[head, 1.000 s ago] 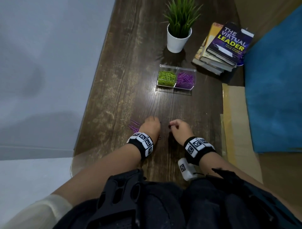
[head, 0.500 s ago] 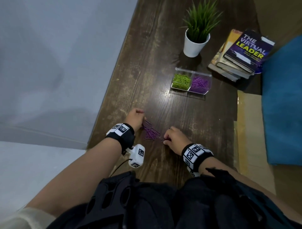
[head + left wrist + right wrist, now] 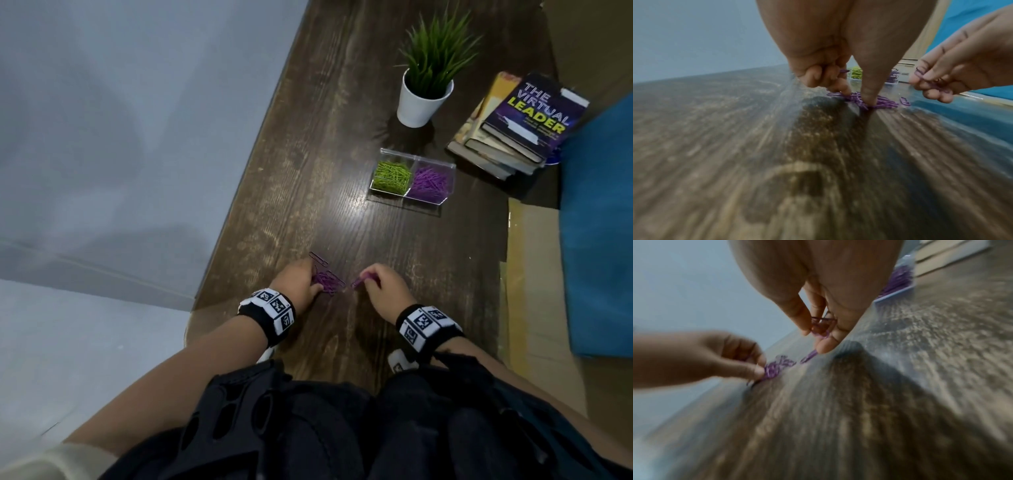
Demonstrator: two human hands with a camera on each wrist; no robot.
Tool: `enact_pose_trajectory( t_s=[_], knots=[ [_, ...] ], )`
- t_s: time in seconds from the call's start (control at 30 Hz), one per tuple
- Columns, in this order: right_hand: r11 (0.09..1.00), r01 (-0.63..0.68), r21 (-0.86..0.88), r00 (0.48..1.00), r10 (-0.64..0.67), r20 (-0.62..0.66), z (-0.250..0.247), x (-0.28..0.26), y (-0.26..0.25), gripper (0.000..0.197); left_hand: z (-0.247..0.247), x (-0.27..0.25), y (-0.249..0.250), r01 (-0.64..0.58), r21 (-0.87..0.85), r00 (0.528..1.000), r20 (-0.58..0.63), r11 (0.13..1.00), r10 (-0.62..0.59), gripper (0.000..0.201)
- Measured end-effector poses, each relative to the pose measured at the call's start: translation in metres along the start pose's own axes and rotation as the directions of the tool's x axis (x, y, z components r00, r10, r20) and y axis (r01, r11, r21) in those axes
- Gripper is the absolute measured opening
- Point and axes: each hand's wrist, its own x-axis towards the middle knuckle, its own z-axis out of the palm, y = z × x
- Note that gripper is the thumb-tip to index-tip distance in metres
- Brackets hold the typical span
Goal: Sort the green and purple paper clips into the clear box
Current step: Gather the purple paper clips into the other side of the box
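A small pile of purple paper clips lies on the dark wooden table near its front edge. My left hand is at the pile's left side. Its thumb and forefinger press into the pile, and a purple clip shows inside its curled fingers. My right hand, just right of the pile, pinches several purple clips in curled fingers a little above the wood. Further back stands the clear two-part box, with green clips in the left half and purple clips in the right.
A white pot with a green plant stands behind the box. A stack of books sits at the back right. The table's left edge drops off to grey floor. Cardboard and a blue cushion lie to the right.
My left hand has moved in from the left onto the purple pile. My right hand has lifted slightly with clips pinched in it. The head view has swung.
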Motion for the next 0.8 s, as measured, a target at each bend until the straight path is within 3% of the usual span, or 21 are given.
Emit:
enact_pose_trajectory(
  t_s=[0.1, 0.27, 0.4, 0.53, 0.67, 0.8],
  knots=[
    [0.993, -0.072, 0.094, 0.997, 0.072, 0.000, -0.008, 0.008, -0.002, 0.008, 0.003, 0.001, 0.001, 0.004, -0.044, 1.000, -0.002, 0.999, -0.004, 0.015],
    [0.956, 0.127, -0.264, 0.981, -0.081, 0.178, 0.000, 0.015, -0.004, 0.022, -0.004, 0.002, -0.001, 0.017, -0.081, 1.000, 0.006, 0.997, -0.017, 0.010],
    [0.925, 0.191, -0.329, 0.973, -0.133, 0.191, 0.003, 0.014, 0.001, 0.008, -0.013, 0.003, -0.001, 0.062, -0.174, 0.998, -0.021, 0.983, -0.067, 0.010],
    [0.920, 0.171, -0.354, 0.980, -0.120, 0.160, 0.008, 0.011, 0.000, 0.004, -0.024, 0.000, -0.001, 0.114, -0.332, 0.993, -0.002, 0.936, -0.121, 0.005],
    [0.970, 0.039, -0.239, 0.995, -0.015, 0.101, 0.009, 0.005, -0.006, 0.008, -0.028, 0.004, -0.002, 0.132, -0.467, 0.989, 0.007, 0.874, -0.146, 0.022],
    [0.997, -0.067, 0.031, 0.996, 0.065, 0.066, 0.009, 0.008, -0.007, 0.021, -0.030, 0.009, -0.008, 0.149, -0.567, 0.984, 0.008, 0.810, -0.175, 0.019]
  ],
)
